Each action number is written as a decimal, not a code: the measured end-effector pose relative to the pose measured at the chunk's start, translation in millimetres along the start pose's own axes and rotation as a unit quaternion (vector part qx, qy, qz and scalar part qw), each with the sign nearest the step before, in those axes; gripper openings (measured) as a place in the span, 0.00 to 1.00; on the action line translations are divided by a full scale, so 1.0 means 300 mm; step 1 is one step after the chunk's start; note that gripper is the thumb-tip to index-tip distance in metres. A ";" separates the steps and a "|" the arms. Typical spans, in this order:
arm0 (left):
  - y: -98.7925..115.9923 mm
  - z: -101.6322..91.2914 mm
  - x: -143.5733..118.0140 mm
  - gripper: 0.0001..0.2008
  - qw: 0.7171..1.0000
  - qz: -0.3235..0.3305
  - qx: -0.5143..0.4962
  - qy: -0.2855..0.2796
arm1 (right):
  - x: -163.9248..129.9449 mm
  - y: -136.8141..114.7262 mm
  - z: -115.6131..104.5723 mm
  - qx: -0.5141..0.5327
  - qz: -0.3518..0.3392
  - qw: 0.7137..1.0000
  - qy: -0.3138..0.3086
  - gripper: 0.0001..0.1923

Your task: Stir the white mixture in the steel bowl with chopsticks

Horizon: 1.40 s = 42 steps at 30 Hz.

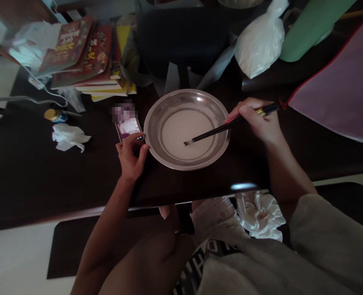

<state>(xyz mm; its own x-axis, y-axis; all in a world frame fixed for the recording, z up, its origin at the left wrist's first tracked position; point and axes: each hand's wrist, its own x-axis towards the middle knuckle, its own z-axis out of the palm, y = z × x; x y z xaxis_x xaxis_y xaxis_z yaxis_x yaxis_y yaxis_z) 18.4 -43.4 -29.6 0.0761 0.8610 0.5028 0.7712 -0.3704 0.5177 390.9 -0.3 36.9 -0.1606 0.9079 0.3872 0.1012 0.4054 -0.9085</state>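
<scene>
A round stainless steel basin [152, 123] with cloudy whitish liquid in it stands near the table's front edge. My right hand [262, 121] is closed around black chopsticks [218, 130] with a gold band near the top. Their tips reach down to the liquid near the middle of the basin. At the basin's left rim, my left hand [130, 157] has its thumb and index finger curled against the edge. Just behind those fingers lies a phone [128, 126] with a lit screen, partly covered by the hand.
Crumpled tissue [69, 137] and a small gold-capped jar [52, 115] lie on the left. Books [98, 53] are stacked behind them. At the back right are a tied bag of white powder [259, 45], a green cylinder [310, 30] and a purple cloth [337, 88].
</scene>
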 end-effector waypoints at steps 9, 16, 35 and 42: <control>-0.033 0.014 -0.034 0.12 0.998 0.040 -0.037 0.015 | 0.001 0.014 -0.010 0.010 -0.016 0.999 0.029 0.12; 0.008 0.005 -0.013 0.10 0.993 0.117 -0.028 -0.004 | -0.005 -0.010 -0.001 0.000 -0.008 1.000 0.009 0.12; 0.041 -0.021 0.003 0.19 0.982 0.164 -0.092 -0.026 | -0.003 0.004 0.001 -0.019 0.007 1.000 -0.018 0.16; 0.031 -0.019 -0.005 0.21 0.988 0.146 -0.052 -0.023 | -0.002 0.011 -0.003 0.001 -0.010 1.000 0.027 0.16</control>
<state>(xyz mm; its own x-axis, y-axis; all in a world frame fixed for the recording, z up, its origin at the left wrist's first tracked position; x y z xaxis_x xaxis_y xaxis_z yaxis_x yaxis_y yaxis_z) 21.9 -50.1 -21.7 0.3161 0.7263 0.6103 0.6430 -0.6370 0.4251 392.2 0.6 34.0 -0.1084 0.9044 0.4128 0.0964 0.4228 -0.9011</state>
